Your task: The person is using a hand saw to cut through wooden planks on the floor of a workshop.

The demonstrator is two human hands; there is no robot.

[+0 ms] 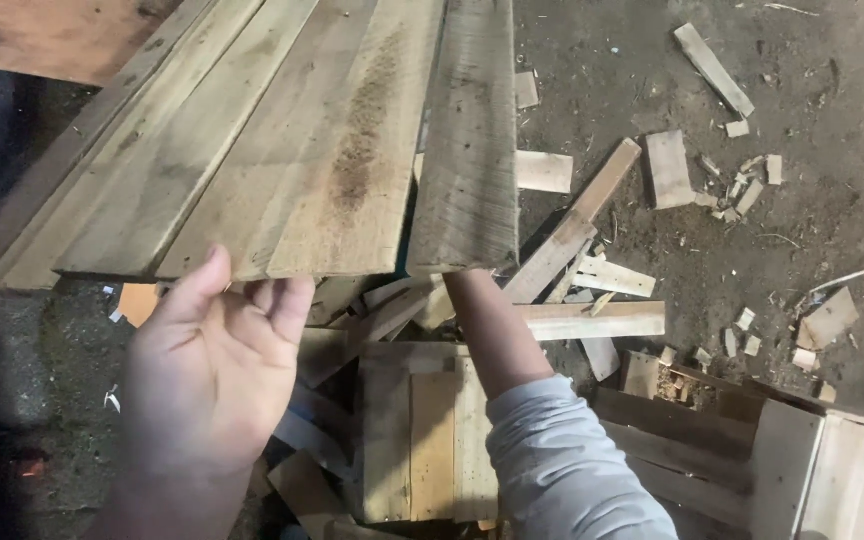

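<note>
1. Head view, planks: a bundle of rough pale wooden planks (252,150) is held up in front of the camera, fanned side by side, near ends level with the hands and far ends running up out of the frame. One plank bears a dark brown stain down its middle.
2. Separate plank (467,140): greyer, on the right of the bundle, tilted slightly apart from the others.
3. Left hand (207,370): gripping the near edge of the bundle, thumb on top, fingers curled beneath.
4. Right hand: hidden under the grey plank; only the forearm and pale grey sleeve (562,460) show. Whether it is spread or clenched cannot be told, though it appears to support that plank from below.
5. Progress, as a judgement: the planks are gathered and lifted clear of the ground; none is yet set down or sorted.
6. Below the arms: a small slatted wooden panel (417,440) among loose offcuts.
7. Right side: dirt floor (802,220) littered with short boards, chips and splinters.
8. Lower right corner: part of another pale board assembly (852,470).
</note>
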